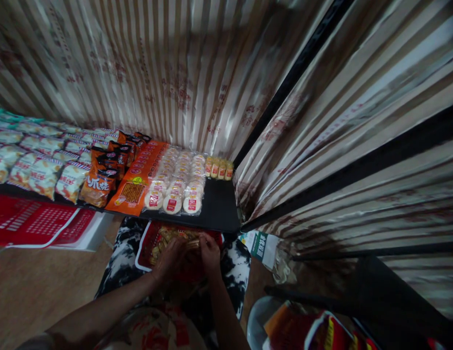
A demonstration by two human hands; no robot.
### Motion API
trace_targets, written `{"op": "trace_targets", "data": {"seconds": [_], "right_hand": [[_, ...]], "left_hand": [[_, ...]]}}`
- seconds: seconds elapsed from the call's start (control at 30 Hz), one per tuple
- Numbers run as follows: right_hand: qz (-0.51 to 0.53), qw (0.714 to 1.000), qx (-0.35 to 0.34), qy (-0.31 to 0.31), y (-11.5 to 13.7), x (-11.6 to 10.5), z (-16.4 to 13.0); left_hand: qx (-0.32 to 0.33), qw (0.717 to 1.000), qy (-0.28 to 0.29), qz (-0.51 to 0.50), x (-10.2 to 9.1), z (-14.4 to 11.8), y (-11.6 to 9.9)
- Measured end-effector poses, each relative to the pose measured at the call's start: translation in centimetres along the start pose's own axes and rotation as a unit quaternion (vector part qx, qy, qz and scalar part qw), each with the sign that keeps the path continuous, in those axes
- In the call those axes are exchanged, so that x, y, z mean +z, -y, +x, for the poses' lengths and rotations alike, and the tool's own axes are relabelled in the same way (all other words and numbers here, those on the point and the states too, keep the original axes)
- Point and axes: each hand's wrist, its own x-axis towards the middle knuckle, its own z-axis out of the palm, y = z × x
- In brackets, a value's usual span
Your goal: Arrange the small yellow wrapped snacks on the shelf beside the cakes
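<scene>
A red basket [141,257] with a white rim rests on my lap under the shelf, holding many small golden-wrapped snacks [161,241]. My left hand [172,253] is over its middle, fingers curled on a short row of golden-wrapped snacks [192,243]. At the row's other end, my right hand [209,249] pinches it with thumb and fingers. Part of the row hides behind my fingers. Just above, on the black shelf [221,209], several small yellow packets with red labels [219,168] stand side by side in the back right corner.
Left of these packets lie round white packaged cakes [172,201], an orange bag [127,194], dark orange packs [98,182] and rows of white snack bags [42,172]. A red basket [36,218] is below left. Striped curtain [156,73] and black posts [292,82] enclose the shelf.
</scene>
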Motion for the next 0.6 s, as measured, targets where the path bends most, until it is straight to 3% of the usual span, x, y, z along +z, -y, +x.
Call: {"op": "trace_targets", "data": {"seconds": [0.13, 0.27, 0.6], "right_hand": [[0.011, 0.994, 0.078, 0.076, 1.6, -0.5, -0.1], [0.059, 0.985, 0.131, 0.093, 2.5, -0.9, 0.0], [0.114, 0.972, 0.156, 0.132, 1.7, -1.7, 0.4]], "left_hand": [[-0.033, 0.999, -0.013, -0.030, -0.3, 0.1, -0.9], [-0.052, 0.998, -0.016, -0.043, -0.6, 0.2, -1.3], [-0.086, 0.994, -0.022, -0.069, -0.4, 0.8, -1.2]]}}
